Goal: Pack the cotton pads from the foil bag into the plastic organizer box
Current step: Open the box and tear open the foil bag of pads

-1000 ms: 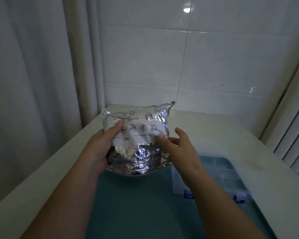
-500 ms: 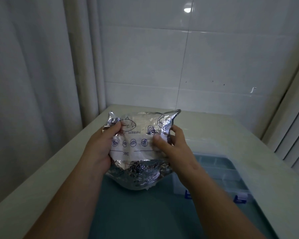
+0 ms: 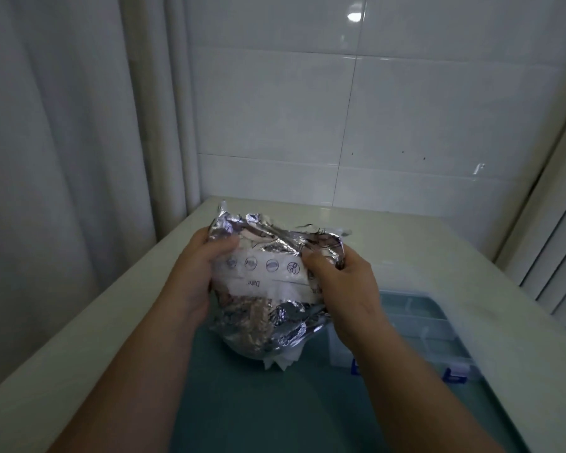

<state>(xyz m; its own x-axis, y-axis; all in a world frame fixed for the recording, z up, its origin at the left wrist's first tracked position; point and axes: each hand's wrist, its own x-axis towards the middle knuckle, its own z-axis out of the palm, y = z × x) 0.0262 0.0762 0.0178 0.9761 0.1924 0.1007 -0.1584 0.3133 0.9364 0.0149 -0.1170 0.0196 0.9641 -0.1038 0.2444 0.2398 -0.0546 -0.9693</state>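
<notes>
A crinkled silver foil bag (image 3: pixel 268 289) with a white label and small round icons is held upside down above the teal surface. My left hand (image 3: pixel 196 273) grips its upper left corner and my right hand (image 3: pixel 340 279) grips its upper right corner. Something white, perhaps cotton pads (image 3: pixel 283 361), pokes out under the bag's lower end. The clear plastic organizer box (image 3: pixel 419 322), with dividers and blue latches, stands just right of the bag, partly behind my right forearm.
The teal surface (image 3: pixel 291 407) lies inside a wide pale rim (image 3: pixel 89 328). A tiled wall (image 3: pixel 340 125) rises behind, a curtain (image 3: pixel 62 125) hangs at the left, and slatted blinds (image 3: pixel 553 256) stand at the right.
Both hands have closed tighter on the bag's top corners and crumpled them. The bag has sunk toward the teal surface, and white material now shows at its lower end.
</notes>
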